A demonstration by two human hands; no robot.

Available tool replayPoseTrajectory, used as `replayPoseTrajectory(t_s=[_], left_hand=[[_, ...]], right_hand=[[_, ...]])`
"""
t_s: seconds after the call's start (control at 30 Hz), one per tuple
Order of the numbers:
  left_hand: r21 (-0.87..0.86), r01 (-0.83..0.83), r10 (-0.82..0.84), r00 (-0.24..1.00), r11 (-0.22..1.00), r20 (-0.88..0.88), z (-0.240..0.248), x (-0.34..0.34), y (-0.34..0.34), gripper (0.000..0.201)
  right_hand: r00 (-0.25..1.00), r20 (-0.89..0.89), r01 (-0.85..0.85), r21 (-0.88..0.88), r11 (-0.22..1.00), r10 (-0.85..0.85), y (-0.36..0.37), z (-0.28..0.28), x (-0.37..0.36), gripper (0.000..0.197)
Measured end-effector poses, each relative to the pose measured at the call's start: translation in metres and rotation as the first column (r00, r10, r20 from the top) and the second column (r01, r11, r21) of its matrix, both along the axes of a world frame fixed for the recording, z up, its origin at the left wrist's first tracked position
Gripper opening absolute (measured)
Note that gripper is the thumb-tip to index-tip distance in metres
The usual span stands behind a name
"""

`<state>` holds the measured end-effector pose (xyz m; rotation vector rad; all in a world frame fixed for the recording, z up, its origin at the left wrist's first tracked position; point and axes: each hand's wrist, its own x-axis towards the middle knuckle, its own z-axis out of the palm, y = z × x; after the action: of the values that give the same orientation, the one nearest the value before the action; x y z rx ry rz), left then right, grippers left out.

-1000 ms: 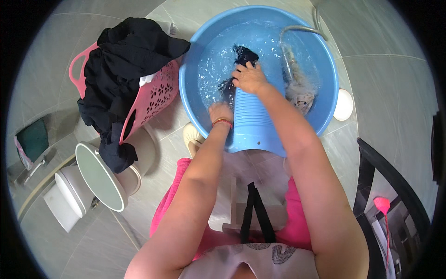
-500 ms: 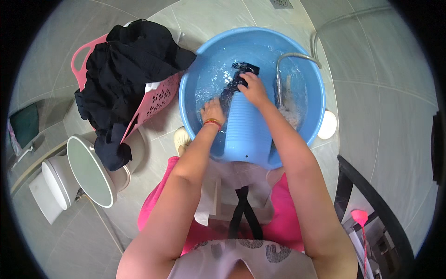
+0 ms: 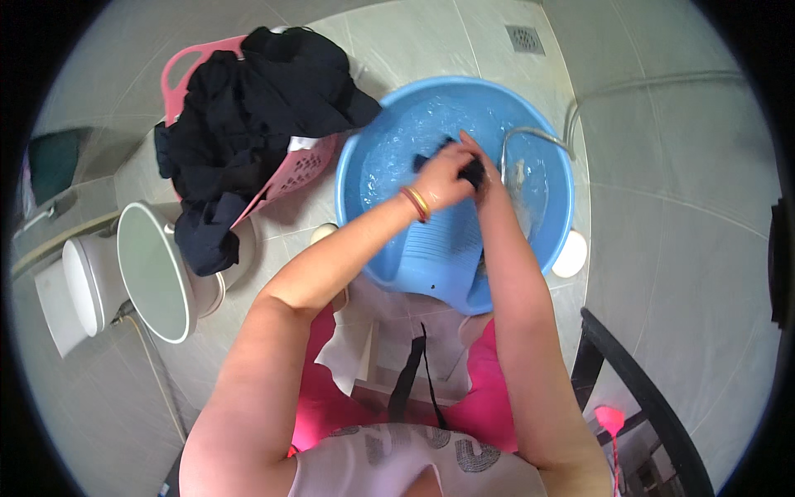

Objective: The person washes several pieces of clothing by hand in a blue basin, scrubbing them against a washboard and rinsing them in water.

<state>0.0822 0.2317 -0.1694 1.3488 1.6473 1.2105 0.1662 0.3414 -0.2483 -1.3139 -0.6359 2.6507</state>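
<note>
Both my hands are together over the blue tub (image 3: 351, 166), gathered around a wet black cloth (image 3: 474, 172); its full shape is hidden by my fingers. My left hand (image 3: 444, 178), with red and gold bangles at the wrist, reaches across and closes on the cloth from the left. My right hand (image 3: 487, 171) has its fingers wrapped about the cloth on the other side. Below them slopes the tub's ribbed washboard (image 3: 439, 244), its upper end near the bubbly water (image 3: 397, 132). A metal shower hose (image 3: 530, 132) bends over the tub's right rim into the water.
A pink basket (image 3: 310, 170) heaped with dark clothes (image 3: 265, 108) stands left of the tub. Nearer on the left are a lidded grey-white bin (image 3: 157, 273) and a toilet (image 3: 91, 282). A floor drain (image 3: 524, 39) lies far right; a black frame (image 3: 638, 381) stands near right.
My left hand has left the washboard's left side and joined my right hand on the cloth. The cloth is now bunched up between both hands. The view has shifted slightly.
</note>
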Motion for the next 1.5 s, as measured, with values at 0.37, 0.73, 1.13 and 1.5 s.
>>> replayPoseTrajectory(t_s=[0.37,0.73,1.13,1.5], left_hand=[[-0.152,-0.358,0.364,0.931,0.921,0.010,0.103,0.063,0.007,0.047],[-0.315,-0.249,0.348,0.099,0.916,0.932,0.121,0.028,-0.022,0.021],[0.166,-0.409,0.433,0.889,0.897,-0.148,0.157,0.068,-0.038,0.036],[0.443,-0.141,0.399,0.721,0.885,-0.567,0.170,0.074,-0.034,0.030]], right_hand=[[0.907,-0.352,0.259,0.035,0.965,-0.230,-0.021,0.092,0.042,0.033],[0.952,-0.188,0.266,0.130,0.955,-0.240,-0.068,0.205,0.039,0.022],[0.953,-0.231,0.197,-0.011,0.980,-0.194,-0.093,0.230,0.053,0.043],[0.975,-0.084,0.220,0.291,0.931,-0.204,-0.084,0.197,0.052,0.038]])
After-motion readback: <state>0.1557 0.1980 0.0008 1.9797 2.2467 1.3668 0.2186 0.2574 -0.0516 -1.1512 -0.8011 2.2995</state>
